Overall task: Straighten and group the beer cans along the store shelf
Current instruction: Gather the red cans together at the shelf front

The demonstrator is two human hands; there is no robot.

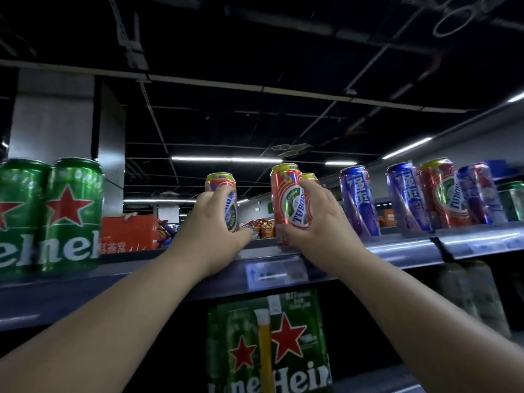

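At far left, two green Heineken cans [48, 214] are seen upright and touching on the shelf [411, 248]. Toward the middle, a red Tuborg can [224, 199] is grasped by the left hand [211, 222], fingers curled round it. Just beside, a second red Tuborg can [286, 199] is gripped by the right hand [314, 219]; another can is half hidden behind. Further right, blue cans [358, 199] and one more red can [442, 191] are mixed together. Judged best: both held cans should be slid together upright, bases kept on the shelf, labels turned forward, and closed up until touching.
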